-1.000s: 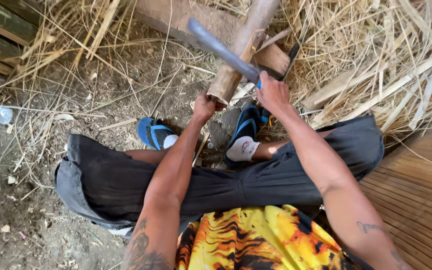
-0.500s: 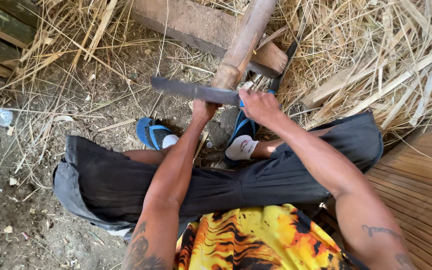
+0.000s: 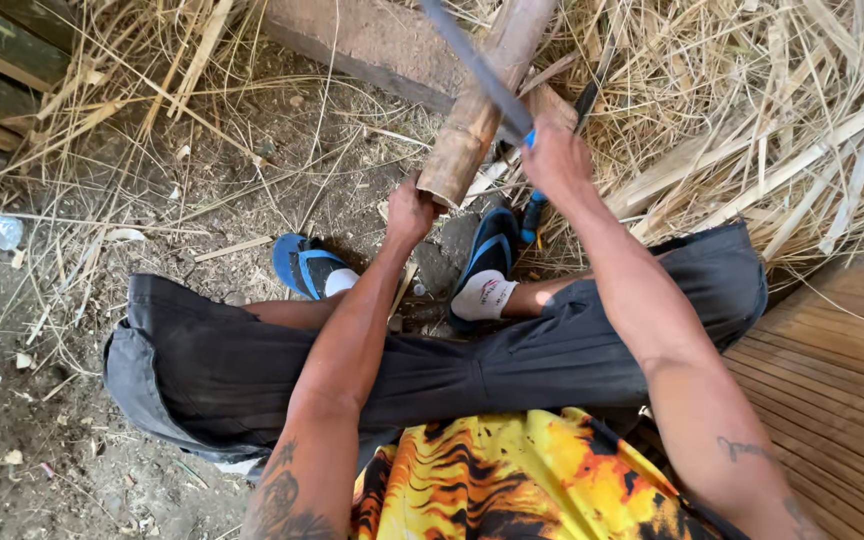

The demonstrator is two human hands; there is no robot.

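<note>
The right hand (image 3: pixel 555 160) is wrapped tight around the handle of a long knife (image 3: pixel 477 70). A bit of blue handle peeks out by the fingers. The grey blade points up and to the far left, and it crosses in front of the bamboo pole (image 3: pixel 482 100).

The left hand (image 3: pixel 410 212) is closed around the near end of the bamboo pole, right where it has been cut flat. The pole leans away from the person. Its far end rests on a thick wooden beam (image 3: pixel 352 40) that lies on the ground.

The pole looks hard and stiff, like wood. It should not bend or squash. It looks hollow at the cut end, so it is likely not too heavy. The skin looks dry and a little smooth, so it could slip or roll. The near end is a good place to hold it, well away from the blade. The blade looks sharp, so fingers should stay back from it.

Under the hands are two feet in blue sandals (image 3: pixel 304 268) on the dirt. The person sits with knees wide in dark shorts (image 3: pixel 252 370) and a yellow and orange shirt (image 3: pixel 512 480). Dry straw (image 3: pixel 752 90) is heaped on the far right. A floor of thin wooden slats (image 3: pixel 842 390) is on the near right.
</note>
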